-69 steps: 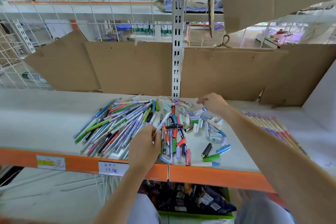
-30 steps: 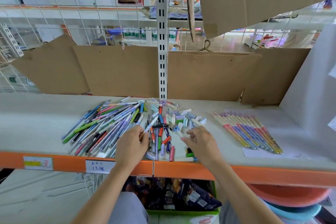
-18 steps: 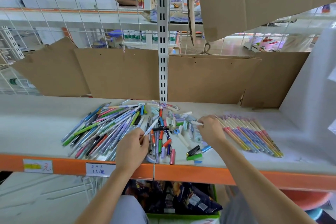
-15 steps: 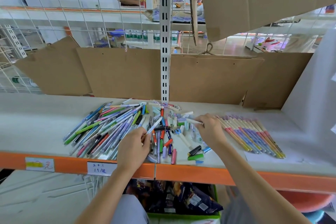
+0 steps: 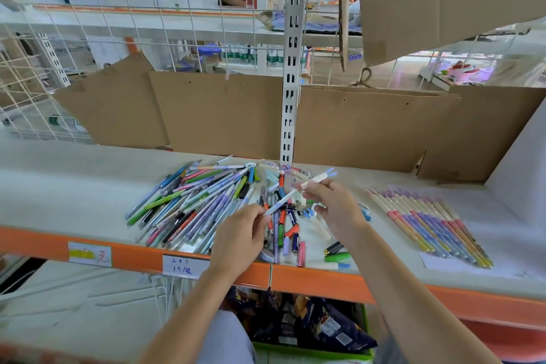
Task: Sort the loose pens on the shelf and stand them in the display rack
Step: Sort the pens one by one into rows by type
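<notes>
Left hand (image 5: 240, 238) pinched a slim white pen (image 5: 280, 202); right hand (image 5: 335, 207) pinched a white cap (image 5: 317, 178) just beyond, apparently for capping.

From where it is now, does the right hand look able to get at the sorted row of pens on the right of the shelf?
Probably yes: bare shelf separates the right hand from the sorted row, though it already pinches a white pen.

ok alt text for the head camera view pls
Two hands, left hand and right hand, each pinch a white pen above a heap of loose pens on an orange-edged shelf. A neat row of pens lies to the right.
</notes>
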